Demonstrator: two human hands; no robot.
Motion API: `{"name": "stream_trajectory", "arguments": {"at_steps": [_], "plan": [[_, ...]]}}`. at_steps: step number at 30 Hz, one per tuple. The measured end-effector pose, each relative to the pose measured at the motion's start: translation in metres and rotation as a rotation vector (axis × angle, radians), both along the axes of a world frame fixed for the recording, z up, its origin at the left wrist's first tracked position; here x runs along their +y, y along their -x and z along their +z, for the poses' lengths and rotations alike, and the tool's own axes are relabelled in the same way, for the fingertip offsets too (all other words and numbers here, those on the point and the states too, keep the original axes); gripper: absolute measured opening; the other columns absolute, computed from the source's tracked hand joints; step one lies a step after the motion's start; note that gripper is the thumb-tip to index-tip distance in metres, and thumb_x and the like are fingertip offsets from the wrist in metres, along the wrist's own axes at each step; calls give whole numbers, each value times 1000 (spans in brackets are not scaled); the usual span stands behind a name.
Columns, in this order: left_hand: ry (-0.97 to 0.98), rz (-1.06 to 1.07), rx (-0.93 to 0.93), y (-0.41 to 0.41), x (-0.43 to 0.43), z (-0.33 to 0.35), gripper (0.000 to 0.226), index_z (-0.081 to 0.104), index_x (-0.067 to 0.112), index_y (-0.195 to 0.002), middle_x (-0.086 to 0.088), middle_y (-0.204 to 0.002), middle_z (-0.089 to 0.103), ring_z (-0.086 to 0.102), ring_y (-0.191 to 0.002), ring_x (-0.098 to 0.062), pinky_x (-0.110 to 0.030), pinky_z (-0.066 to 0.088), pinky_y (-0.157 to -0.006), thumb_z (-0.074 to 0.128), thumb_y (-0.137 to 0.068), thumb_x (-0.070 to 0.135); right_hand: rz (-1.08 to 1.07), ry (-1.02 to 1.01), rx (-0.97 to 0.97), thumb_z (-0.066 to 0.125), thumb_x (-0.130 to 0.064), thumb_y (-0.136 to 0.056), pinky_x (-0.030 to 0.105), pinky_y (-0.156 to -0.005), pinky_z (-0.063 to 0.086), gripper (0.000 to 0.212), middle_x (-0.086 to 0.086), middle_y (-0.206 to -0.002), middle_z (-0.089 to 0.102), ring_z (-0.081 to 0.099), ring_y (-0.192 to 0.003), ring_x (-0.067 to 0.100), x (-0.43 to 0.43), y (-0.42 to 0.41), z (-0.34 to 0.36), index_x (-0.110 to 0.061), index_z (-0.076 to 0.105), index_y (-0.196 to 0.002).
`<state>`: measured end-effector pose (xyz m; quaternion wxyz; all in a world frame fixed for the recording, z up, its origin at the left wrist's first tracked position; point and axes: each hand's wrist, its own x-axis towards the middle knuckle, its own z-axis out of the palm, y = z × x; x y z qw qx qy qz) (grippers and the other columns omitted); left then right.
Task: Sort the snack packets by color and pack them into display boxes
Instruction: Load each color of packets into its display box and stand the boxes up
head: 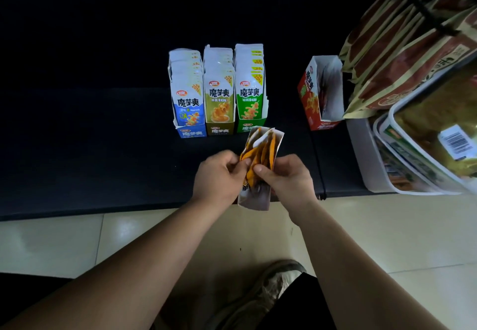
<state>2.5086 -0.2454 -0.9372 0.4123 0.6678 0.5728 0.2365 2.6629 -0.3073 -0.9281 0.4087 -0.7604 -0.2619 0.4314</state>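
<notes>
Dark table (90,136), full boxes (219,92) at 12 o'clock. Left hand (219,176) & right hand (286,178) pinch orange packets (262,149); prob light, slick, floppy, so grip mid-stack.

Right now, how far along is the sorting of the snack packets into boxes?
Done: the blue box, yellow box and green box stand full. In hand: left hand and right hand grip a bunch of orange packets. Left: the red box looks mostly unfilled.
</notes>
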Motion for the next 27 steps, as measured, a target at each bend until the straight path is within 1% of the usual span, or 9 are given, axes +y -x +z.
{"name": "stream_trajectory", "arguments": {"at_steps": [2,4,7,10,12,17,21,24,27], "plan": [[27,29,24,0,5,0,34,62,20,-69,6,-61,62,55,-56,-7,-31,47,-54,72,-94,41,63,6,-28,93,-22,-75,25,-78,60,47,-3,-103,74,72,-94,6,-3,0,-1,-19,61,-109],[55,8,-5,0,7,0,30,66,21,-70,6,-65,66,62,-61,-9,-36,54,-59,73,-93,39,129,34,-64,96,-21,-69,19,-76,54,62,-8,-106,70,68,-98,4,-5,1,-1,-22,55,-114],[45,-69,-50,0,1,-1,17,70,22,-80,7,-74,71,68,-69,-11,-44,58,-66,71,-95,29,143,83,-178,97,-31,-65,19,-77,50,75,-14,-108,64,62,-98,1,-5,4,-3,-28,50,-123],[24,-93,-21,4,-4,-1,13,70,24,-87,7,-75,70,66,-70,-13,-44,57,-65,66,-98,28,93,79,-267,90,-40,-77,33,-85,58,57,-9,-106,69,68,-100,12,-2,6,-10,-25,54,-119],[26,-102,0,8,-5,0,10,70,26,-92,8,-79,70,66,-73,-11,-40,57,-66,64,-99,29,100,88,-331,85,-43,-82,39,-84,60,49,-6,-103,69,69,-97,16,1,8,-13,-24,53,-114],[59,-75,51,13,-16,0,9,69,24,-89,8,-76,67,64,-68,-10,-34,54,-59,66,-98,25,71,88,-444,74,-44,-91,35,-71,52,35,-6,-89,63,64,-85,19,5,15,-16,-25,45,-98],[36,-48,49,15,-22,5,11,61,25,-89,8,-76,62,60,-66,-10,-24,41,-54,64,-99,25,19,66,-383,72,-40,-93,41,-81,57,30,-6,-97,65,65,-93,20,10,18,-18,-29,49,-109],[87,-46,30,21,-17,10,14,56,28,-89,7,-79,60,57,-67,-9,-21,38,-54,61,-102,26,0,-4,-207,70,-36,-97,36,-88,57,32,-19,-102,65,67,-102,10,14,22,-19,-36,53,-123],[82,-29,-22,32,-12,15,16,55,28,-88,6,-77,59,53,-65,-8,-24,39,-55,60,-102,23,5,-41,-84,70,-34,-98,32,-90,56,41,-21,-108,68,67,-105,4,14,28,-19,-37,55,-136]]}}
